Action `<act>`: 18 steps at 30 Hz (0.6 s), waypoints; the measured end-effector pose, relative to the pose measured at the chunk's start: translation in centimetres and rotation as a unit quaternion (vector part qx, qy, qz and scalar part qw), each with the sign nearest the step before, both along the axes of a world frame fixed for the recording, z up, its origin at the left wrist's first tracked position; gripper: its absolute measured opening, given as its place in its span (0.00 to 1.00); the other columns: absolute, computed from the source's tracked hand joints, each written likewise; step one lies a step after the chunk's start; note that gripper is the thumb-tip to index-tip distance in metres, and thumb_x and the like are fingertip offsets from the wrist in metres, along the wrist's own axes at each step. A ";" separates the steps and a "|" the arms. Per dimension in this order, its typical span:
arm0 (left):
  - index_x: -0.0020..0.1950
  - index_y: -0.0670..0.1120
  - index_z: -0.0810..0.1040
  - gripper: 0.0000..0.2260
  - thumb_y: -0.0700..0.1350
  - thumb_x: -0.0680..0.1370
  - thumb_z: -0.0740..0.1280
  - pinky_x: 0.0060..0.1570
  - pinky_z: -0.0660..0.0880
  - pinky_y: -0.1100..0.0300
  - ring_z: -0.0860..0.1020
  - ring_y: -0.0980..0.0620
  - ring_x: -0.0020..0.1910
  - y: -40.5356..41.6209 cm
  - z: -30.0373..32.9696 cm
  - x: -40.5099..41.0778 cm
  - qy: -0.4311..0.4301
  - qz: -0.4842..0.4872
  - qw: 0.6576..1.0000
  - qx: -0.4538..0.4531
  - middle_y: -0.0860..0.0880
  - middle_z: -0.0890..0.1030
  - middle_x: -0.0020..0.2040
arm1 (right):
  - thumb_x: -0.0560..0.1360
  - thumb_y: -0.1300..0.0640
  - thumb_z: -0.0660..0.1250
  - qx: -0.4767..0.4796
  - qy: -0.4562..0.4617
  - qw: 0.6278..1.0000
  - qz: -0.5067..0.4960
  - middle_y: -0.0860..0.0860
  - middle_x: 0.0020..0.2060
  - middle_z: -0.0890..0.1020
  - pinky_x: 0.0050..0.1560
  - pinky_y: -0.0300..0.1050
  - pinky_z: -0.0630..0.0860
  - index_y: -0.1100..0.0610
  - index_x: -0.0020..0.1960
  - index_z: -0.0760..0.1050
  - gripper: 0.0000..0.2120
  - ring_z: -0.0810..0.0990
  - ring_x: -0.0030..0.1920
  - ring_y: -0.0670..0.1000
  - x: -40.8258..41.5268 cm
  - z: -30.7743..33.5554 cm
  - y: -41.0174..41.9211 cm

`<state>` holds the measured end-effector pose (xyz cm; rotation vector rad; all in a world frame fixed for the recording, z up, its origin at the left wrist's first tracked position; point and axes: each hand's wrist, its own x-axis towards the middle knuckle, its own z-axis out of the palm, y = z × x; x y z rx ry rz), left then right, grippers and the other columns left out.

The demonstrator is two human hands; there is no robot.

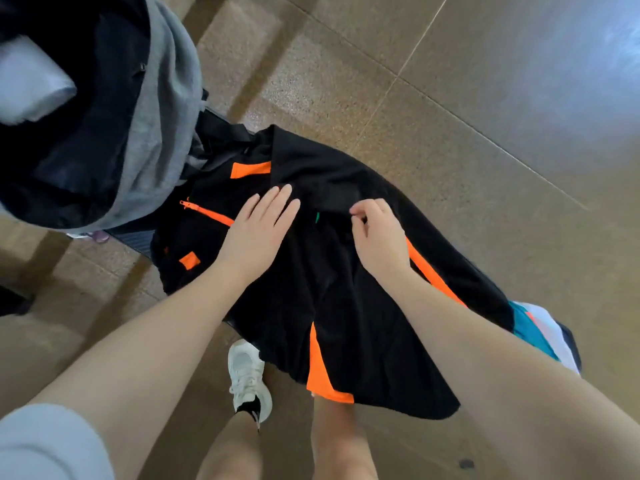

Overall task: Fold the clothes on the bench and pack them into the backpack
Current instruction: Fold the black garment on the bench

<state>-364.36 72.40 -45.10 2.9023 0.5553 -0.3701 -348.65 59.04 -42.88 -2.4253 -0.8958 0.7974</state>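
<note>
A black jacket with orange panels and an orange zipper [311, 289] lies spread over the desk. The left hand [258, 233] presses flat on it, fingers straight; the right hand [379, 237] pinches a fold. A grey-and-black backpack [104, 133] stands open alongside, above the brown tiled floor [450, 98].

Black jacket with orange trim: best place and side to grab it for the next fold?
On the black jacket, I'd take the loose edge near its middle, where the right hand already pinches a fold, approaching from above on the right. The left hand lies flat, pinning the zipper side, so the right half is free to lift over.
</note>
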 end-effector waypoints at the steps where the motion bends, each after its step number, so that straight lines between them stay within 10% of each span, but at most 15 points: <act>1: 0.71 0.39 0.65 0.26 0.36 0.72 0.49 0.69 0.59 0.49 0.66 0.41 0.70 -0.9 0.2 -1.1 -0.005 -0.040 0.999 0.007 0.39 0.65 0.71 | 0.79 0.58 0.58 -0.012 0.016 1.000 0.005 0.50 0.51 0.77 0.46 0.42 0.71 0.56 0.54 0.74 0.08 0.77 0.46 0.50 -1.3 0.4 -1.3; 4: 0.71 0.40 0.62 0.25 0.41 0.73 0.54 0.71 0.52 0.52 0.62 0.44 0.70 -4.2 0.6 -3.9 0.004 -0.133 0.990 -0.035 0.42 0.67 0.71 | 0.79 0.56 0.58 -0.059 0.069 0.996 0.009 0.49 0.43 0.80 0.42 0.45 0.72 0.56 0.50 0.75 0.07 0.78 0.42 0.51 -5.6 1.2 -5.0; 11: 0.70 0.41 0.67 0.36 0.52 0.67 0.75 0.62 0.69 0.50 0.69 0.43 0.68 -7.9 -0.5 -6.4 0.116 -0.109 0.985 -0.061 0.41 0.68 0.70 | 0.77 0.45 0.60 -0.172 0.102 0.975 -0.095 0.47 0.48 0.78 0.42 0.44 0.72 0.53 0.55 0.72 0.13 0.77 0.47 0.50 -15.7 -0.2 -10.3; 18: 0.75 0.52 0.36 0.32 0.56 0.80 0.54 0.72 0.39 0.48 0.35 0.43 0.74 -7.1 -1.4 -8.2 0.143 0.024 0.982 -0.122 0.44 0.33 0.75 | 0.70 0.47 0.71 -0.124 -0.052 0.988 -0.077 0.52 0.49 0.76 0.46 0.47 0.68 0.55 0.53 0.77 0.16 0.74 0.50 0.56 -19.2 -2.0 -9.6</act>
